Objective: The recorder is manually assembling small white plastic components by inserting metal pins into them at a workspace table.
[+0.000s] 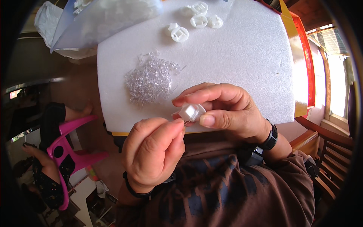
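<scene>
left hand (153, 151) pinching thin wire pin (188, 122) at small white plastic cap (192, 112), gripped in right hand (227, 111) fingertips above foam sheet (234, 56) (clear pin pile (151, 79) nearby); seemingly mid-insertion, needing careful alignment next.

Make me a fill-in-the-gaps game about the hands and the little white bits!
1. The right hand holds a small ____ plastic piece.
2. The left hand pinches a thin wire right at that ____.
3. The pile of clear little parts lies on a white ____ sheet.
4. More white plastic pieces lie at the sheet's ____ edge.

Missing words: white; piece; foam; far
</scene>
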A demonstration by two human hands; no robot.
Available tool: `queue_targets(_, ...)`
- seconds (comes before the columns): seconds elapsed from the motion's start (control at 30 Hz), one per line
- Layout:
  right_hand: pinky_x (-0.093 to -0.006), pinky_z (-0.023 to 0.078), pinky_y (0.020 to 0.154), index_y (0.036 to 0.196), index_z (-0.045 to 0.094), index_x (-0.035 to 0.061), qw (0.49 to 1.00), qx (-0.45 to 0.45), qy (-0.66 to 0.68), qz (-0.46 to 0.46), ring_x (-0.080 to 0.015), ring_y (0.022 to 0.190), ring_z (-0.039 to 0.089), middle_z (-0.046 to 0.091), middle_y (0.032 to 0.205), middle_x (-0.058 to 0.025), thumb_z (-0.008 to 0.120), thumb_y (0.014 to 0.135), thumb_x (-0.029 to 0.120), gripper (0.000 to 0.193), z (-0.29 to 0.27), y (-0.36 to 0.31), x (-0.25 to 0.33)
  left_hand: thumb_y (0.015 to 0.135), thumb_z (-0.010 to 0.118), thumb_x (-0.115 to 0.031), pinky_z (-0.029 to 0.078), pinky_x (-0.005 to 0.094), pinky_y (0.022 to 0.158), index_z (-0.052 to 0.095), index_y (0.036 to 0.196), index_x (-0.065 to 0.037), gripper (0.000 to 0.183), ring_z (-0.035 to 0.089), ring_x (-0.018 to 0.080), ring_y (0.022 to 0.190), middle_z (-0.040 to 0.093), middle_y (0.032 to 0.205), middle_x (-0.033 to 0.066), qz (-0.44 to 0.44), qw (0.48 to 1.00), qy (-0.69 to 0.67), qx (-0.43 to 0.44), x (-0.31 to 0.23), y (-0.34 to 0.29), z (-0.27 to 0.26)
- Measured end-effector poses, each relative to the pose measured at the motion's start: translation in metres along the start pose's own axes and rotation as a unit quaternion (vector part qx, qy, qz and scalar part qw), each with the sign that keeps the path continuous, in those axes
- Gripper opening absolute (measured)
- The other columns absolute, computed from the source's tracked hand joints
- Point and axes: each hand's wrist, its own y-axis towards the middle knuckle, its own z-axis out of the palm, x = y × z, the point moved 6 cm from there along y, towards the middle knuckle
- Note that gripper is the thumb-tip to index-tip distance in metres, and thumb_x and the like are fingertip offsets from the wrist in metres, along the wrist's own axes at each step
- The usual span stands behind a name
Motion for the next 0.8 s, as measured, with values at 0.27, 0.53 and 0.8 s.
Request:
queue_targets(0.27, -0.0304, 0.047, 0.098, 0.119, 0.06, 0.0011, 0.99, -0.025, -0.126, -0.061, -0.0192, 0.118, 0.053, 0.058, 0.121, -0.013, 0.06, 0.086, -0.005, 0.033, 0.001, -0.002, 0.009, 0.071, 0.072, 0.007, 0.051, 0.0287, 0.059, 0.066, 0.099, 0.0, 0.03, 0.061, 0.0207, 0.069, 0.061, 0.085, 0.0102, 0.021, 1.0, 0.011, 0.01, 0.0, -0.001, 0.004)
queue_targets(0.53, -0.0293, 0.051, 0.089, 0.115, 0.064, 0.0033, 0.937, -0.019, -0.325, -0.131, -0.0202, 0.108, 0.059, 0.059, 0.12, -0.0137, 0.067, 0.083, 0.0, 0.032, 0.005, -0.001, 0.019, 0.075, 0.071, 0.005, 0.049, 0.0267, 0.056, 0.063, 0.095, 0.001, 0.022, 0.061, 0.0205, 0.067, 0.062, 0.085, 0.0118, -0.135, 0.983, -0.12, -0.018, 0.017, -0.009, 0.008)
queue_targets(0.8, -0.0281, 0.052, 0.086, 0.112, 0.066, 0.0031, 0.934, -0.001, -0.329, -0.141, -0.0192, 0.105, 0.061, 0.06, 0.118, -0.013, 0.07, 0.08, -0.001, 0.033, 0.008, -0.002, 0.019, 0.076, 0.068, 0.005, 0.05, 0.0315, 0.059, 0.063, 0.095, 0.001, 0.021, 0.061, 0.0238, 0.067, 0.063, 0.079, 0.0117, -0.05, 0.998, -0.029, 0.04, 0.01, -0.004, 0.005)
